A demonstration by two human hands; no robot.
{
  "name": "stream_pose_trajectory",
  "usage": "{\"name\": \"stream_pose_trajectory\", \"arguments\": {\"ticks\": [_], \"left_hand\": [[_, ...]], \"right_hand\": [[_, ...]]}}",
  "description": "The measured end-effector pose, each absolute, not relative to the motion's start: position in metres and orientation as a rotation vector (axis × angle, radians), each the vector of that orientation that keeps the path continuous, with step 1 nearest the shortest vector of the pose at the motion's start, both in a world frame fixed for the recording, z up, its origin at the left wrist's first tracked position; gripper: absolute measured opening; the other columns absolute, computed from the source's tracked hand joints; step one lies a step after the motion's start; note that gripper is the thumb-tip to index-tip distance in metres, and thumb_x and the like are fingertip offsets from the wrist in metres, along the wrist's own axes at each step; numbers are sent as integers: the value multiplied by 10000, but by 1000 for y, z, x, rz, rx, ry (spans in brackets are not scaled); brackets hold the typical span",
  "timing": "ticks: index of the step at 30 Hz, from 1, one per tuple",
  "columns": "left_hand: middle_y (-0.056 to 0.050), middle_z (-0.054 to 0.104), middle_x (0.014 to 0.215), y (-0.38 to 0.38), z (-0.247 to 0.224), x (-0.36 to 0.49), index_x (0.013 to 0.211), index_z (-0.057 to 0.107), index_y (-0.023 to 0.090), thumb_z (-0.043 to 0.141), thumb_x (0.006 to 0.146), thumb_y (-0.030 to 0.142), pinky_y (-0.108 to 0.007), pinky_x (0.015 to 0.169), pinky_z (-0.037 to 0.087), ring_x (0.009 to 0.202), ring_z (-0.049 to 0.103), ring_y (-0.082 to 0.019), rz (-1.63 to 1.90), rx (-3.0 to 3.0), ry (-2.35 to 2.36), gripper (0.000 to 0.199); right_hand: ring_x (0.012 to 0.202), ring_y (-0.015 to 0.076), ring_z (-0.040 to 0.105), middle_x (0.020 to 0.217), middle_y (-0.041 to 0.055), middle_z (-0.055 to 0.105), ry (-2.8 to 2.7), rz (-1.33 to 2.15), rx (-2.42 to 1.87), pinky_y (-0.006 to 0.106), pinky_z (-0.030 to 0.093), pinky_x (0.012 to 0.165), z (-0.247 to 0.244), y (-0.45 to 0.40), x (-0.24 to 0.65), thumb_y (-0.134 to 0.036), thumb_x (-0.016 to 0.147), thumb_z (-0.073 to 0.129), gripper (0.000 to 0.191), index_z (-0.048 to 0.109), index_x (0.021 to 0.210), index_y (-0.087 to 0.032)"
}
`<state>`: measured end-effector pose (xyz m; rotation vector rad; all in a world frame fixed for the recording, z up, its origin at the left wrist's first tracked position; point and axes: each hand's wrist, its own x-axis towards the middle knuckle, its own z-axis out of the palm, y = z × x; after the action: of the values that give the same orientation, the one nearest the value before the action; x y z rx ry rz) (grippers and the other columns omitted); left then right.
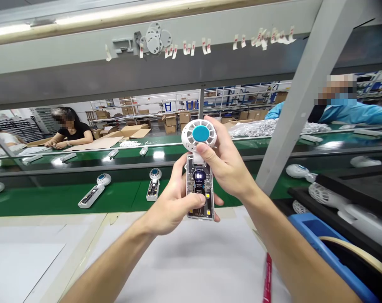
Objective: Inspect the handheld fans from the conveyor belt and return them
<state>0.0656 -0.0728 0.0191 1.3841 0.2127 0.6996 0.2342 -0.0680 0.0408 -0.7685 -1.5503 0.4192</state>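
One fan (199, 176) is spanning both grips, its long axis running nearly upright: left fingers (195, 201) are clasping its body (200, 185), and right fingers (207, 153), just above them, are pinching its head (200, 134).

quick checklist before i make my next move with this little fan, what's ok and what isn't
1. Left grip on the fan body: ok, thumb in front, fingers behind.
2. Right grip on the fan head: ok, thumb at the lower rim.
3. Small display lit: ok, it glows white; its exact reading cannot be made out.
4. Circuit board hidden from view: not ok, its components show.
5. Blades still: cannot tell, the fan head's front hides them.
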Motion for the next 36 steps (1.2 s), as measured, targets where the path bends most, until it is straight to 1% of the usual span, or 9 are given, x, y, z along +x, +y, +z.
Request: {"name": "stream_pose_trajectory", "arguments": {"ticks": [4, 8, 13, 15, 19, 21, 25, 31, 36], "left_hand": [[-57, 733, 968, -72, 20, 65, 1577, 27, 348, 700, 886, 240, -375, 735, 609, 728, 750, -215, 704, 1364, 219, 971], [-48, 728, 944, -73, 19, 67, 1562, 93, 335, 686, 890, 244, -363, 702, 610, 704, 745, -211, 739, 1327, 243, 901], [-36, 725, 901, -73, 15, 69, 1552, 95, 327, 654, 903, 223, -358, 702, 604, 684, 740, -200, 743, 1313, 232, 863], [-27, 715, 898, -74, 14, 69, 1550, 98, 337, 652, 904, 220, -369, 707, 606, 687, 738, -201, 747, 1310, 237, 859], [-51, 672, 1072, -75, 16, 70, 1511, 181, 351, 692, 854, 197, -385, 679, 619, 717, 731, -196, 798, 1263, 238, 846], [-70, 630, 1165, -76, 18, 71, 1482, 224, 343, 717, 811, 184, -377, 647, 623, 753, 724, -197, 833, 1222, 244, 848], [-81, 605, 1181, -76, 19, 72, 1454, 247, 323, 722, 793, 175, -359, 632, 619, 790, 713, -200, 843, 1202, 244, 828], [-86, 597, 1225, -74, 18, 69, 1427, 243, 318, 698, 808, 183, -362, 663, 616, 798, 707, -189, 880, 1259, 257, 780], [-55, 617, 1175, -70, 12, 70, 1386, 239, 309, 723, 817, 222, -354, 702, 604, 827, 681, -173, 963, 1358, 363, 752]], "right_hand": [[1185, 233, 647, 1384, 41, 607, -1548, 436, -773, 345, 568, 978, 40, -67, 236, -522, 968, 627, 633, 381, 1513, -312], [1063, 225, 693, 1309, 47, 649, -1548, 479, -785, 335, 607, 880, 39, -67, 236, -523, 964, 632, 651, 364, 1519, -316], [1120, 219, 670, 1355, 39, 624, -1540, 447, -788, 327, 584, 946, 40, -68, 235, -504, 957, 655, 629, 408, 1498, -300], [1137, 229, 661, 1367, 35, 616, -1545, 424, -810, 324, 586, 928, 41, -69, 236, -529, 951, 653, 638, 417, 1503, -311], [1034, 219, 693, 1276, 39, 654, -1548, 404, -814, 326, 598, 844, 44, -70, 243, -627, 982, 533, 609, 439, 1499, -318], [914, 193, 710, 1197, 37, 674, -1532, 408, -806, 321, 594, 775, 44, -68, 248, -654, 999, 463, 570, 470, 1462, -321], [778, 147, 702, 1121, 38, 685, -1459, 392, -858, 276, 556, 681, 38, -54, 261, -641, 1013, 439, 485, 578, 1301, -276], [716, 138, 685, 981, 41, 682, -1389, 441, -946, 257, 525, 636, 25, -31, 275, -670, 970, 497, 514, 611, 1174, -213], [717, 144, 663, 913, 43, 688, -1403, 439, -1010, 259, 499, 641, 21, -26, 276, -634, 967, 519, 472, 640, 1101, -197]]}}
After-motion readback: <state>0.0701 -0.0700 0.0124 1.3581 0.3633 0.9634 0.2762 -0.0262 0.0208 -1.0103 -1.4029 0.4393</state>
